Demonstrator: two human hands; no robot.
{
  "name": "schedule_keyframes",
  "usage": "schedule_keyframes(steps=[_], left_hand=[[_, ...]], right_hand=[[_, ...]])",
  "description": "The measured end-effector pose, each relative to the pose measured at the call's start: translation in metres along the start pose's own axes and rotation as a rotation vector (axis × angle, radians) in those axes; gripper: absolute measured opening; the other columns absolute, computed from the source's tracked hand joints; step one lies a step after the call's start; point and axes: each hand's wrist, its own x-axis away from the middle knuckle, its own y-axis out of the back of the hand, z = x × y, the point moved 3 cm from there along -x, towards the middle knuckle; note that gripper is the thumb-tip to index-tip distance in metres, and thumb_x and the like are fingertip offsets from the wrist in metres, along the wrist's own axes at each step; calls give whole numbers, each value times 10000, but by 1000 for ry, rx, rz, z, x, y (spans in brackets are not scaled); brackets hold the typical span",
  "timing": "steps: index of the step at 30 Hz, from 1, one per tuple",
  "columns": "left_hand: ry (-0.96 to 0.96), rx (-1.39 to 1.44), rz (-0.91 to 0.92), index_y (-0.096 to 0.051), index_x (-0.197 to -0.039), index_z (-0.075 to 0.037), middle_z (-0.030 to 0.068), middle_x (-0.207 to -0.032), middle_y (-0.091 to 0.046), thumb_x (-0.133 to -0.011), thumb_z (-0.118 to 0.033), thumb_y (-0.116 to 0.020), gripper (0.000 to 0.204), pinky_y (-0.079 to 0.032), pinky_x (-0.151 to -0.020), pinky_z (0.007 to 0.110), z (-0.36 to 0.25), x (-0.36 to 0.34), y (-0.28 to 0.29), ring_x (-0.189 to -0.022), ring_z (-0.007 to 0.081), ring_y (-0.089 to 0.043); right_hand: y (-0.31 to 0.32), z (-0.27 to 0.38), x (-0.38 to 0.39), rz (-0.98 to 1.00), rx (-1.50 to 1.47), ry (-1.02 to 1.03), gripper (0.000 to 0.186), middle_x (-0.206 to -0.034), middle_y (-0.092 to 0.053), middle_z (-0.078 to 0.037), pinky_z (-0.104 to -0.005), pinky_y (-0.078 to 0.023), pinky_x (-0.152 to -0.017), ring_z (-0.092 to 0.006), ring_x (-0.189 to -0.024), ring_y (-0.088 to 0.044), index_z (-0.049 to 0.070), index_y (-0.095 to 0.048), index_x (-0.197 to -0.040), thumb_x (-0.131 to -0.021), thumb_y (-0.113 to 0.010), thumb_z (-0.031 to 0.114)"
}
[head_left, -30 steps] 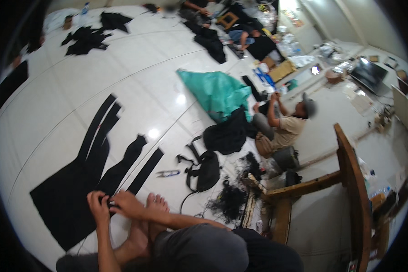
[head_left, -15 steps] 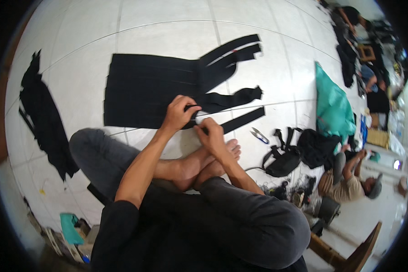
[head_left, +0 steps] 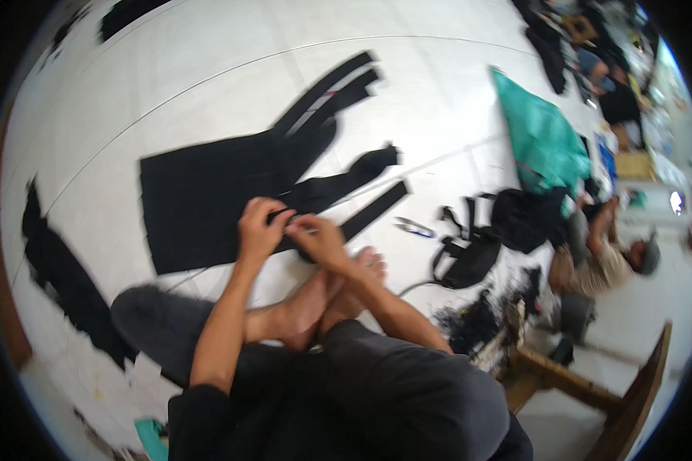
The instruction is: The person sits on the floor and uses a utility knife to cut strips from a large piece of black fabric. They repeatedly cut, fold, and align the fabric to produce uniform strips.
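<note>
Black straps (head_left: 196, 201) lie side by side on the white tiled floor in a broad flat panel, their loose ends fanning out to the right. At the panel's near right edge, both hands pinch a piece of black strap. My left hand (head_left: 261, 229) is closed on it with bent fingers. From the right, my right hand (head_left: 320, 241) pinches the same strap, its fingertips close to the left hand's. Fingers hide most of the held part, and slight blur hides the detail. A pair of thread snips (head_left: 415, 227) lies on the floor right of my hands.
A pile of black cloth (head_left: 73, 273) lies on the left. To the right are a black pouch (head_left: 469, 263), a green sheet (head_left: 538, 134) and thread scraps (head_left: 469, 323). Another person (head_left: 592, 253) sits beyond, near a wooden frame (head_left: 569, 376). My crossed bare feet (head_left: 315, 300) are below my hands.
The whole view has tilted and shifted, so the straps appear turned and further left. My hands have come together; the gap between their fingertips has narrowed.
</note>
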Motion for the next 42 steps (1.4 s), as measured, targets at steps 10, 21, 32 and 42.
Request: schedule_keyframes(steps=[10,21,32,42], left_hand=[[2,-35,38,-630,-937,-1,125,-902,-628,-907,-152,-785,219,-493,-760,407,21,21,-16,-838,311,-615],[56,-22,-23,-676,-907,-28,112,-879,-692,-829,-77,-821,172,-529,-743,355,6,4,-3,-796,255,-663],[39,84,-45,-684,-919,-29,95,-847,-670,-887,-247,-816,257,-530,-721,355,10,14,-3,-784,249,-657],[-241,-314,-54,-704,-1127,-98,82,-1245,-597,-887,-242,-781,291,-453,-1071,485,-26,38,11,-1311,303,-517]], right_hand=[[4,-13,7,-107,-3,15,215,-767,-702,-121,-363,-510,-656,-216,-717,-673,11,-704,-886,-902,-778,212],[-10,-48,-5,-61,-210,143,243,-882,-638,-31,-310,-502,-711,-136,-779,-598,70,-598,-985,-1086,-508,272],[16,-7,6,-13,-412,-114,251,-999,-668,-64,-307,-478,-919,-157,-930,-610,52,-566,-1074,-1112,-499,291],[28,30,14,-76,-791,-40,175,-899,-576,-60,-392,-540,-975,-216,-898,-646,66,-504,-1068,-1112,-490,235]])
